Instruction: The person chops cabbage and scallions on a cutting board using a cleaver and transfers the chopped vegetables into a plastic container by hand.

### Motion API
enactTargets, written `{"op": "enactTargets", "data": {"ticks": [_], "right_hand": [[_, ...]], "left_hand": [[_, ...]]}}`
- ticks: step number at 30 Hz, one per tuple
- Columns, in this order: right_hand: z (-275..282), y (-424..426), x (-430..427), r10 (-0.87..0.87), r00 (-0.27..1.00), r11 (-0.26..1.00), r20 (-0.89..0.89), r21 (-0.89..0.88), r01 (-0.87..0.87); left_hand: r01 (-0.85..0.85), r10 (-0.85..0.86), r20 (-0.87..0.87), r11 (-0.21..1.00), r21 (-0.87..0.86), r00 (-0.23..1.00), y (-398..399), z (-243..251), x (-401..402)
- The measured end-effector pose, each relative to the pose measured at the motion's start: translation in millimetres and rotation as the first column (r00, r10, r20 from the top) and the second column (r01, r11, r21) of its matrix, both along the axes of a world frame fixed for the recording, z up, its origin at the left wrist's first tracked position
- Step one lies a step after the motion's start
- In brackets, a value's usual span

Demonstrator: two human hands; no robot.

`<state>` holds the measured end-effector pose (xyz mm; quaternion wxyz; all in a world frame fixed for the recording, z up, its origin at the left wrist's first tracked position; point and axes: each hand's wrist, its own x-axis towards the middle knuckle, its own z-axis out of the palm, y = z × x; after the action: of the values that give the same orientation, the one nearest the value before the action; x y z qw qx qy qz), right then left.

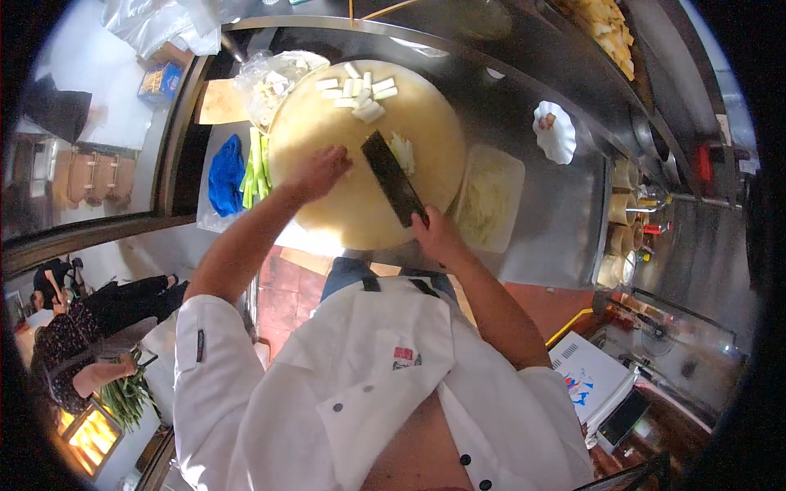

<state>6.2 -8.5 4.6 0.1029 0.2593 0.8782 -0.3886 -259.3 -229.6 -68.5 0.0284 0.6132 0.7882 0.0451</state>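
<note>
My right hand [441, 236] grips a dark cleaver [393, 178] by its handle, the blade lying across a round cutting board [331, 215]. Against the blade's far side are thin pale shreds of scallion or leek [403, 152]. Over the left part of the board is my left hand [325, 173], blurred, its fingers bent inward; I see nothing in it, but its palm is hidden. Toward the board's back edge lie several short white stalk pieces [362, 92]. A translucent plastic tub [517, 202] of pale green shreds stands just right of the board.
Green stalks [256, 166] and a blue cloth [226, 175] sit left of the board. A plastic bag [265, 80] of white scraps touches its back left. On the steel counter [552, 208] is a scalloped white dish [554, 138]. Another person [80, 344] stands at lower left.
</note>
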Motion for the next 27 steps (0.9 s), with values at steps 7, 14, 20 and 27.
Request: {"op": "enactTargets", "data": {"ticks": [7, 14, 20, 27], "right_hand": [[28.6, -0.4, -7.1, 0.093, 0.994, 0.993, -0.062, 0.081, -0.088], [69.9, -29.0, -25.2, 0.24, 0.971, 0.958, 0.017, 0.155, -0.239], [27.7, -38.7, -38.7, 0.247, 0.968, 0.939, 0.036, 0.238, -0.249], [36.3, -46.5, -55.1, 0.219, 0.962, 0.951, 0.16, 0.186, -0.247]], "left_hand": [[0.034, -0.041, 0.028, 0.977, 0.211, 0.999, -8.3, 4.2, 41.3], [0.081, -0.071, -0.046, 0.949, 0.304, 0.996, -7.2, -13.6, 35.8], [0.084, -0.091, 0.007, 0.942, 0.324, 0.996, -4.1, 0.2, 33.2], [0.057, -0.074, 0.055, 0.963, 0.264, 0.996, -9.1, 5.1, 35.0]]}}
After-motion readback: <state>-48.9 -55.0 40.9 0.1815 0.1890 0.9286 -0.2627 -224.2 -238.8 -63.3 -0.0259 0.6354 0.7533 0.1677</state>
